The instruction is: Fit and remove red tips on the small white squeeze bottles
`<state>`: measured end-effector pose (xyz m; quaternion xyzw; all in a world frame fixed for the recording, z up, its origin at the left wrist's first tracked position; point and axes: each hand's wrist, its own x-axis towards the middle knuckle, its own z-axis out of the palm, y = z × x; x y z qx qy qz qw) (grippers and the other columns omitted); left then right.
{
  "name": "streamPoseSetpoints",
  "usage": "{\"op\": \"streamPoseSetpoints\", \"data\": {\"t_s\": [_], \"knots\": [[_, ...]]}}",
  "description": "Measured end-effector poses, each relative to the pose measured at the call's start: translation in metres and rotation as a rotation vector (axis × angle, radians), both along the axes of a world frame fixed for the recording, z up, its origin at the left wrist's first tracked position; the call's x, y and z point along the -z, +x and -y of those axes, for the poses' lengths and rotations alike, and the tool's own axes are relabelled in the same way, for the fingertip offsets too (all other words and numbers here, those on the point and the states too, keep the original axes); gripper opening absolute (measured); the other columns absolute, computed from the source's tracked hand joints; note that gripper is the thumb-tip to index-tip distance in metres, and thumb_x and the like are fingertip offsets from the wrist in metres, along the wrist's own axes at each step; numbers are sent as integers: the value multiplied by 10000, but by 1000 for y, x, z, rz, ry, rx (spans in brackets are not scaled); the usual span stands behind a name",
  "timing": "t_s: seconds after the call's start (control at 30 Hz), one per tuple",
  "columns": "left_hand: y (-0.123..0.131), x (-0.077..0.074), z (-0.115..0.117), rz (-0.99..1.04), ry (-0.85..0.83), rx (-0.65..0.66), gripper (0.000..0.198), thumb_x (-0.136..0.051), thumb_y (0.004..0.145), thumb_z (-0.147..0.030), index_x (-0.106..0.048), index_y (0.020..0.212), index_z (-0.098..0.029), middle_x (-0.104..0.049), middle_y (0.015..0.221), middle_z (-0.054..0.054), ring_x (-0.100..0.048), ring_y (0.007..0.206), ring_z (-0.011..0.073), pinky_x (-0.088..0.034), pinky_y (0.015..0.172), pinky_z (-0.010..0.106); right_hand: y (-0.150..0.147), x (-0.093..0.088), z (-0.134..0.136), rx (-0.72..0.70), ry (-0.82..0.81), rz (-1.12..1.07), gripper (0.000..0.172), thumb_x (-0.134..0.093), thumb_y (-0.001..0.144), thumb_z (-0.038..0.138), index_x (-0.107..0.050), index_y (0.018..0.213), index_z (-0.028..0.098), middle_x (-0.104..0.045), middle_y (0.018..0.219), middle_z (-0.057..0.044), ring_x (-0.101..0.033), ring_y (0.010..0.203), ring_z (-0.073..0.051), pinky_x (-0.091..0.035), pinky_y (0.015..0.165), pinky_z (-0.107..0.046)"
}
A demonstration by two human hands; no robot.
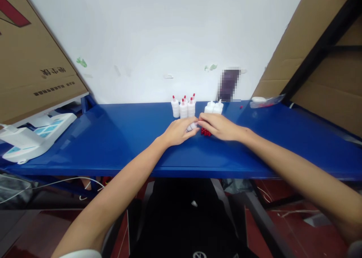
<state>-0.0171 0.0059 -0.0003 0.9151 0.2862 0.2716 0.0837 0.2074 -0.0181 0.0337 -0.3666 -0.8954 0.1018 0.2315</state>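
Note:
My left hand rests on the blue table, its fingers wrapped round a small white bottle lying on its side. My right hand lies just to the right, fingers curled over a small heap of red caps; whether it grips one is hidden. Behind the hands stand several white bottles with red caps. Beside them to the right are two white bottles without red caps.
A white weighing scale sits at the table's left end under a leaning cardboard box. A clear plastic bag lies at the back right, with a stray red cap near it. Cardboard and a black frame stand right.

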Motion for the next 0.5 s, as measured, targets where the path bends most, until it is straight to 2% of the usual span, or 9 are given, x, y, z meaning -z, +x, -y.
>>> {"op": "streamPoseSetpoints", "data": {"t_s": [0.07,0.2,0.27,0.37,0.5], "knots": [[1,1,-1,-8,-4,6,304,-492,1032,-424,-621,1229,-231,-737,1099,50,-695,934,219,-514,818,315,-1,-2,0,-4,-54,-5,308,-342,1049,431,-433,829,237,-548,784,-38,-513,718,-203,-390,718,-349],[1,3,-3,25,14,-12,364,-486,1036,-399,-585,1345,-232,-707,1287,78,-687,1106,237,-523,941,348,4,-8,-2,35,-174,-73,356,-284,1041,385,-353,718,251,-443,669,4,-460,660,-181,-381,693,-334],[-1,2,-4,39,18,-46,382,-490,1035,-395,-578,1364,-222,-707,1294,86,-689,1113,243,-525,954,358,11,-11,-5,74,-206,-72,365,-273,1029,362,-332,687,251,-420,643,11,-449,645,-174,-373,680,-329],[-2,0,-4,17,4,-91,375,-494,1031,-415,-590,1336,-219,-734,1208,81,-708,1040,256,-535,895,361,23,-14,-9,137,-180,50,309,-343,1005,355,-402,725,237,-503,688,-5,-490,674,-182,-372,692,-331],[-1,-3,-1,-17,-7,-122,363,-493,1029,-445,-600,1296,-224,-747,1119,69,-713,974,267,-527,834,354,35,-13,-14,212,-197,238,145,-455,949,311,-484,839,222,-613,803,-48,-549,722,-203,-386,701,-338]]}}
